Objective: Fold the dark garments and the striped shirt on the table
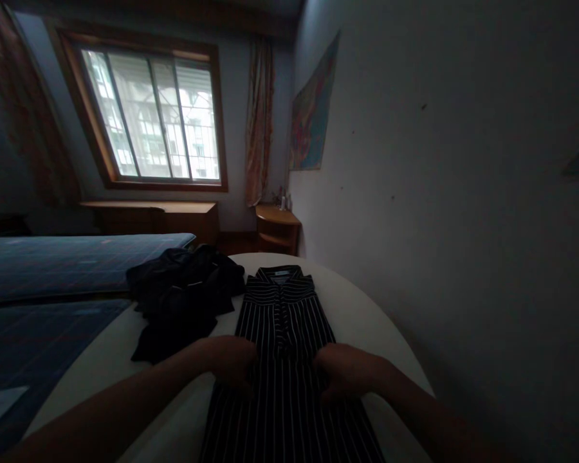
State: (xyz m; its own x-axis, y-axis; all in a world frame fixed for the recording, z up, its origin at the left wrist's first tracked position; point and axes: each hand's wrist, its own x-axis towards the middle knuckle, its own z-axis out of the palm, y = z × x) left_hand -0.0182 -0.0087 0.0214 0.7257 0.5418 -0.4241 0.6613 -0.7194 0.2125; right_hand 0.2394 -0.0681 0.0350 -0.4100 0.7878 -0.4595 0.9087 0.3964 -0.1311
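Note:
A black shirt with thin white stripes (284, 386) lies lengthwise on the round white table (357, 289). Its collar points away from me and its sides are folded in to a narrow strip. My left hand (232, 361) is closed at the shirt's left edge, fingers curled on the cloth. Opposite it, at about the same height, my right hand (348, 371) is closed on the right edge. Dim light hides the exact fingertip contact. Left of the shirt sits a crumpled heap of dark clothes (186, 292).
A bed with a blue checked mattress (77, 263) stands along the table's left side. The white wall (439, 244) rises close on the right. Farther back are a wooden desk (188, 207), a corner shelf (277, 215) and a bright window (154, 116).

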